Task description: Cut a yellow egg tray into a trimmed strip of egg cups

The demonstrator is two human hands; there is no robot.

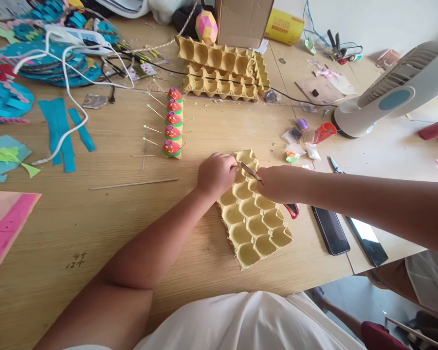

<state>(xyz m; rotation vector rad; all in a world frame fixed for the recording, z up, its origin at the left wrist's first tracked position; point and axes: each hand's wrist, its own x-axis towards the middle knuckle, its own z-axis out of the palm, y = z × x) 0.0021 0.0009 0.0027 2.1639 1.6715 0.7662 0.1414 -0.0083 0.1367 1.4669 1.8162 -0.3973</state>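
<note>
A yellow egg tray (253,228) lies flat on the wooden table (124,223) in front of me. My left hand (216,173) is closed, pressing down on the tray's left edge near its far end. My right hand (277,183) is closed round red-handled scissors (291,209), whose metal blades (248,170) reach toward my left hand across the tray's far cups.
A row of red and green painted egg-cup figures (173,122) with sticks stands beyond my left hand. Stacked egg trays (222,68), a white fan (394,92), two phones (330,230), blue and pink paper cutouts (56,127), a white cable and a long wooden skewer (133,183) surround the work.
</note>
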